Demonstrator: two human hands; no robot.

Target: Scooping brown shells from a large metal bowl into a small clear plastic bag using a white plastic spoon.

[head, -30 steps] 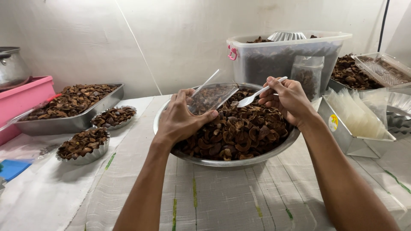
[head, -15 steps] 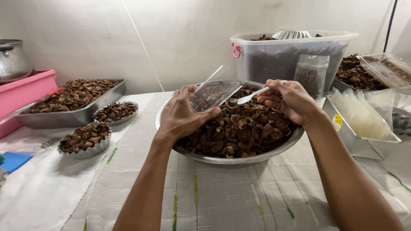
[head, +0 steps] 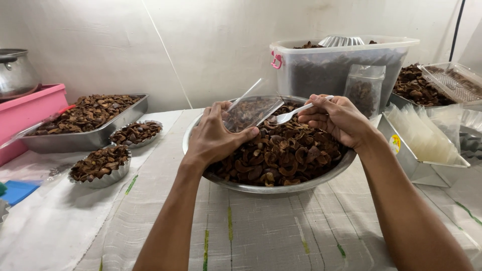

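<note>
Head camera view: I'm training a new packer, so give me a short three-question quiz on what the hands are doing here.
1. True or false: the left hand holds a clear plastic bag open over the big metal bowl.
2. What does the right hand hold? A) a knife B) a white plastic spoon C) a lid
3. Fill in: the spoon's bowl points toward the mouth of the ____.

Key: 1 true; 2 B; 3 bag. The big metal bowl is heaped with dark brown dried pieces.
</note>
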